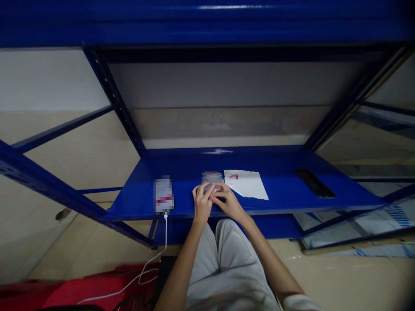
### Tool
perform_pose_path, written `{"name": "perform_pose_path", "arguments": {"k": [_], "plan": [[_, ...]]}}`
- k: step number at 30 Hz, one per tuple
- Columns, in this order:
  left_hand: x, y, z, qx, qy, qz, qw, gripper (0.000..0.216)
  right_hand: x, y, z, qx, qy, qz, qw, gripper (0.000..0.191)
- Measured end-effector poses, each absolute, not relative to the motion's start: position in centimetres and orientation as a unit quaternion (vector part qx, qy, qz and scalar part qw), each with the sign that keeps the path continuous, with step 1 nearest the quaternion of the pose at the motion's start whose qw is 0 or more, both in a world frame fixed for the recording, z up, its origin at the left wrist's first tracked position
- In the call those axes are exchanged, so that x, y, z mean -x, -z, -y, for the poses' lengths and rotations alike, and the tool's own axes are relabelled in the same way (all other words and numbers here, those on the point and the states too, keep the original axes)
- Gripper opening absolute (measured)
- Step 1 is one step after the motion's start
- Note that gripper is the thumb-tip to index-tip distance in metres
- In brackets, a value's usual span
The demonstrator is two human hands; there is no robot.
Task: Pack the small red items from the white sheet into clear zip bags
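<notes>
Both hands meet over the front middle of a blue metal shelf. My left hand and my right hand pinch a small clear plastic bag between their fingertips. Just behind them lies a small stack of clear plastic bags. What is inside the held bag is too small to make out.
A white paper sheet with small red pieces lies right of the hands. A phone with a white cable lies to the left. A black flat object rests at the shelf's right. Red things sit on the floor.
</notes>
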State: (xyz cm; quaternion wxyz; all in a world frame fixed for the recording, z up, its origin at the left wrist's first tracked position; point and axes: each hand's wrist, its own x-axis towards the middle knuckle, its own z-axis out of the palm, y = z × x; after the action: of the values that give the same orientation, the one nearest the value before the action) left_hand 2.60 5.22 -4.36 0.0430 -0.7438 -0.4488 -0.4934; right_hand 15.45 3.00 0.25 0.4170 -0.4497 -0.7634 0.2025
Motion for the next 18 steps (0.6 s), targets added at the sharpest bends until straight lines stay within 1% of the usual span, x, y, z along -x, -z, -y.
{"name": "perform_pose_path", "arguments": {"k": [3, 5, 7, 9, 11, 13, 18], "plan": [[-2.7, 4.2, -5.3, 0.739, 0.493, 0.456, 0.056, 0.032, -16.6, 0.6, -3.3, 0.472, -0.216, 0.719, 0.463, 0.016], [-2.8, 4.1, -5.3, 0.722, 0.509, 0.466, 0.053, 0.027, -17.9, 1.0, -4.1, 0.516, -0.175, 0.681, 0.489, 0.018], [-2.9, 3.9, -5.3, 0.705, 0.529, 0.471, 0.045, 0.023, -19.5, 1.3, -5.3, 0.56, -0.096, 0.657, 0.495, 0.02], [-2.9, 3.8, -5.2, 0.699, 0.538, 0.468, 0.039, 0.022, -20.8, 1.5, -6.6, 0.6, -0.025, 0.652, 0.464, 0.021], [-2.9, 3.8, -5.1, 0.699, 0.54, 0.468, 0.034, 0.021, -21.7, 1.8, -7.6, 0.636, 0.019, 0.644, 0.424, 0.022], [-2.9, 3.7, -5.0, 0.696, 0.54, 0.472, 0.027, 0.021, -22.1, 2.3, -8.2, 0.66, 0.043, 0.635, 0.398, 0.024], [-3.1, 3.7, -4.8, 0.682, 0.542, 0.491, 0.015, 0.022, -22.4, 3.7, -8.5, 0.684, 0.068, 0.623, 0.373, 0.027]]}}
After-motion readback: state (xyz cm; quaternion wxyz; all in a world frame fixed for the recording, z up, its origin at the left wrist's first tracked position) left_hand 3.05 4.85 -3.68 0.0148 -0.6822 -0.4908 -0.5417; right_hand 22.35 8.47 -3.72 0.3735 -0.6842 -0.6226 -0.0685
